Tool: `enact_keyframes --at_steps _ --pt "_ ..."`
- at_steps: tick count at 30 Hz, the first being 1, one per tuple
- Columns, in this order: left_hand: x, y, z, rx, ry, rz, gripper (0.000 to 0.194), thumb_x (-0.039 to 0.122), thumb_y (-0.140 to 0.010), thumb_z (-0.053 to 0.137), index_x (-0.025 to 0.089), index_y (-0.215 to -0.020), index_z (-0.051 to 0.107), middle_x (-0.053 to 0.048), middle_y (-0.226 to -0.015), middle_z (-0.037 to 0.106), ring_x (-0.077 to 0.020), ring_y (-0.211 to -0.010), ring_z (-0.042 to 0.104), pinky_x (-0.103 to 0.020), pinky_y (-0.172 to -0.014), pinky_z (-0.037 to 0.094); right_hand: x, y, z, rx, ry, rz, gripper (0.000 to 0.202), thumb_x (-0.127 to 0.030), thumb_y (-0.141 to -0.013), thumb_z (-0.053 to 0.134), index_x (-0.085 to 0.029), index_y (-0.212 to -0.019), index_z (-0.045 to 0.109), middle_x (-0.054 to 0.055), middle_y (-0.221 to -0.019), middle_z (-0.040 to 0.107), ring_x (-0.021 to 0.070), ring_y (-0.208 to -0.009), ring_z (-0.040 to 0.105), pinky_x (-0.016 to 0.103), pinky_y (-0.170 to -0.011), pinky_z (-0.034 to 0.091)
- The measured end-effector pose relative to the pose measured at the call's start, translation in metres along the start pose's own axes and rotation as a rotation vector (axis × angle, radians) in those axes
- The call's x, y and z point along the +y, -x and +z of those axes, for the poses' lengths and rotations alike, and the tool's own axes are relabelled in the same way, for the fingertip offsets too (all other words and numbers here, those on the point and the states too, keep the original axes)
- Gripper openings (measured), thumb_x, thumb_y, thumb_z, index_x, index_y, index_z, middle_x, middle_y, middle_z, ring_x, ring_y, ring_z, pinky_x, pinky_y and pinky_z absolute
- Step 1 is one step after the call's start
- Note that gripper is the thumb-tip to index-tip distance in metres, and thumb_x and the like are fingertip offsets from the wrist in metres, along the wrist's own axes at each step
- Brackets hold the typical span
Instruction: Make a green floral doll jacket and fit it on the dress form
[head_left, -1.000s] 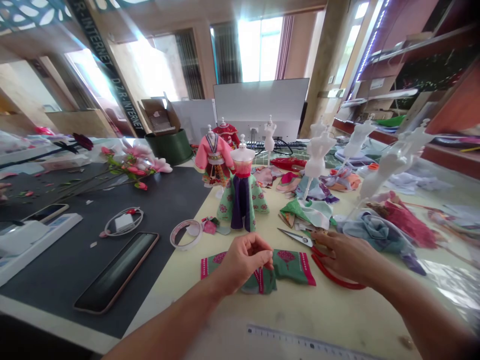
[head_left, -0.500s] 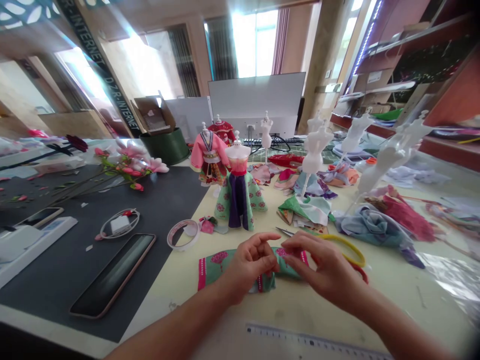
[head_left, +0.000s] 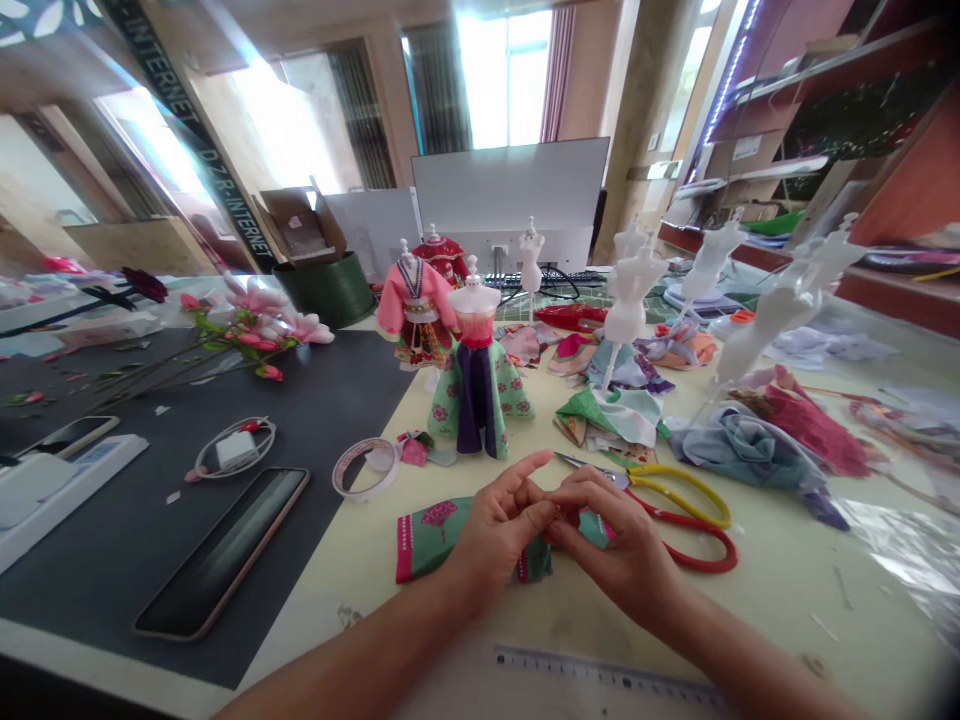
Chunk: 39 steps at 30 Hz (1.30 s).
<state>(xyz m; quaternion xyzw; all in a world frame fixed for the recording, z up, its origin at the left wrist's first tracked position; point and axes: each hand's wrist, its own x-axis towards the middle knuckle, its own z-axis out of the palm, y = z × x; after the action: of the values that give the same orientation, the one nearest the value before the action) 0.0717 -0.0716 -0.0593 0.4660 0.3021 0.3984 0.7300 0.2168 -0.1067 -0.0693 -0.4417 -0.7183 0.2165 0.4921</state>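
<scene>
The left hand (head_left: 499, 525) and the right hand (head_left: 615, 540) are met fingertip to fingertip over a small green garment (head_left: 435, 530), which is pinched between thumb and fingers on both sides; what else may be held at the pinch cannot be told. The garment is laid flat on the pale yellow table (head_left: 750, 620), close to the near edge, and is seen to be of soft printed cloth: green ground, pink flower motifs, a pink band with white dots along its left hem. Its middle part is covered by the hands. Just behind the right hand, scissors (head_left: 675, 510) are laid, with slim metal blades and looped handles, one yellow, one red. A dressed mannequin (head_left: 480, 375) of white plastic is stood upright beyond the hands, fitted with a green flowered skirt and a purple centre panel. A roll of clear tape (head_left: 366, 468) is noted at the edge of the dark mat (head_left: 150, 520), and a clear ruler (head_left: 600, 680) lies nearest the viewer.
</scene>
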Motion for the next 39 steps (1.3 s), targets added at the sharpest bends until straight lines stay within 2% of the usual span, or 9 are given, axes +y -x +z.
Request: enact_keyframes --at_steps 8,16,19,22,29,39 --pt "-0.001 -0.001 -0.004 -0.001 -0.021 -0.002 0.061 0.035 -0.075 0.067 0.016 -0.129 0.045 0.002 -0.065 0.056 -0.0127 -0.069 0.059 -0.026 -0.074 0.045 0.002 -0.002 -0.002 0.049 -0.013 0.028 0.005 -0.019 -0.082 0.057 -0.021 -0.084 0.061 0.001 -0.074 0.053 0.0148 -0.068 0.053 0.028 -0.061 0.045" --pt "0.003 0.001 -0.002 0.005 -0.037 -0.021 0.069 0.026 -0.072 0.070 0.015 -0.132 0.038 0.000 -0.072 0.064 -0.0134 -0.075 0.061 -0.027 -0.080 0.045 0.005 -0.002 -0.006 0.027 -0.060 0.039 0.008 -0.021 -0.083 0.058 -0.022 -0.090 0.062 0.002 -0.078 0.055 0.0157 -0.073 0.054 0.029 -0.065 0.046" --pt "0.000 0.000 -0.003 0.012 -0.137 0.041 0.066 0.027 -0.074 0.067 0.015 -0.132 0.039 -0.001 -0.073 0.064 -0.0141 -0.074 0.060 -0.028 -0.078 0.046 0.003 -0.003 -0.008 -0.001 -0.083 0.064 0.008 -0.021 -0.084 0.057 -0.021 -0.091 0.061 0.002 -0.080 0.057 0.0158 -0.074 0.055 0.029 -0.066 0.046" --pt "-0.002 0.001 -0.005 0.028 -0.336 0.139 0.060 0.026 -0.078 0.063 0.017 -0.133 0.040 -0.003 -0.077 0.066 -0.0161 -0.077 0.061 -0.029 -0.077 0.047 0.003 -0.003 -0.009 -0.001 -0.069 0.087 0.005 -0.022 -0.083 0.056 -0.020 -0.085 0.061 0.002 -0.076 0.058 0.0154 -0.070 0.055 0.027 -0.062 0.046" --pt "-0.005 0.008 -0.007 0.023 -0.721 0.342 0.050 0.020 -0.083 0.053 0.024 -0.132 0.042 -0.003 -0.088 0.069 -0.0157 -0.082 0.063 -0.027 -0.076 0.047 0.004 -0.001 -0.008 -0.001 0.085 0.077 0.011 -0.016 -0.080 0.054 -0.018 -0.071 0.060 0.001 -0.068 0.056 0.0145 -0.063 0.053 0.027 -0.059 0.043" --pt "-0.003 0.007 -0.006 -0.006 -0.717 0.273 0.055 0.023 -0.084 0.052 0.022 -0.136 0.034 -0.003 -0.078 0.066 -0.0138 -0.071 0.059 -0.023 -0.062 0.045 0.003 -0.003 -0.011 -0.057 0.053 0.123 0.014 -0.020 -0.083 0.051 -0.018 -0.071 0.058 0.000 -0.066 0.057 0.0136 -0.061 0.053 0.026 -0.057 0.042"
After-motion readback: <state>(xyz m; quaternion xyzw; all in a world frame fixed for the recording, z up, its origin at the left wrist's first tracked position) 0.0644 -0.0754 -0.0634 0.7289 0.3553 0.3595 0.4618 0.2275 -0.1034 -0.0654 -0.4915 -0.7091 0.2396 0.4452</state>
